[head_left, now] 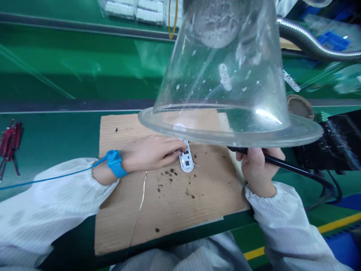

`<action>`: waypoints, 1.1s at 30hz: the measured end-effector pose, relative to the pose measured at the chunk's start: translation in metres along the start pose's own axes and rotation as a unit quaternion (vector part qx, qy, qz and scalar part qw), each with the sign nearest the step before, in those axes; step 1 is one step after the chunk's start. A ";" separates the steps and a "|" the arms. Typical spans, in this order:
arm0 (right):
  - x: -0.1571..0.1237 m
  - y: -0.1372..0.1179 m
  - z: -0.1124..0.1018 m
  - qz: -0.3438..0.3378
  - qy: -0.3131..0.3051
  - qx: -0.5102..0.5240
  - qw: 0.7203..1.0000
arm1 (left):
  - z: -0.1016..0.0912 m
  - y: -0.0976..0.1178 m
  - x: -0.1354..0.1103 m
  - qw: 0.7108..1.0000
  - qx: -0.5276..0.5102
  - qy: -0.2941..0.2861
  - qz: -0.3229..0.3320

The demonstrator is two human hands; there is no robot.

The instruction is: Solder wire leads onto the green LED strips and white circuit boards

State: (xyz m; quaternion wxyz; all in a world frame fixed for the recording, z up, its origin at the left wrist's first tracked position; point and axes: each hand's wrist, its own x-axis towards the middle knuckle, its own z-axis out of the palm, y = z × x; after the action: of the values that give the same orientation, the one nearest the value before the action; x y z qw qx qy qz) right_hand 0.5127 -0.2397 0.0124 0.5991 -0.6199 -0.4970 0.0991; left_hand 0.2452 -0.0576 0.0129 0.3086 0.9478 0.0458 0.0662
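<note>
A small white oval circuit board (186,161) lies on a sheet of brown cardboard (175,203). My left hand (149,153), with a blue wrist strap (116,163), rests on the cardboard with its fingertips pinched at the board's upper left edge; a thin solder wire (143,192) trails from under it toward me. My right hand (258,165) is closed around a black soldering iron handle (282,163). The iron's tip is hidden behind the rim of a clear fume hood (225,75) that hangs over the board.
A grey flexible hose (310,43) runs from the hood to the right. Dark burnt specks (169,175) dot the cardboard. Red-handled tools (9,145) lie at the far left on the green bench. A black unit (332,146) sits at right, with a brown round pad (300,106) behind it.
</note>
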 end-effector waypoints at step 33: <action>0.000 0.000 -0.001 -0.005 0.006 0.002 1.000 | -0.002 0.001 0.001 1.000 -0.006 0.002 -0.018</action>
State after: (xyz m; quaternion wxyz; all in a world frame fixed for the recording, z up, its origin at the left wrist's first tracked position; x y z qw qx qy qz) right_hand 0.5132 -0.2400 0.0126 0.6038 -0.6164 -0.4967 0.0934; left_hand 0.2456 -0.0572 0.0153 0.3152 0.9449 0.0629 0.0628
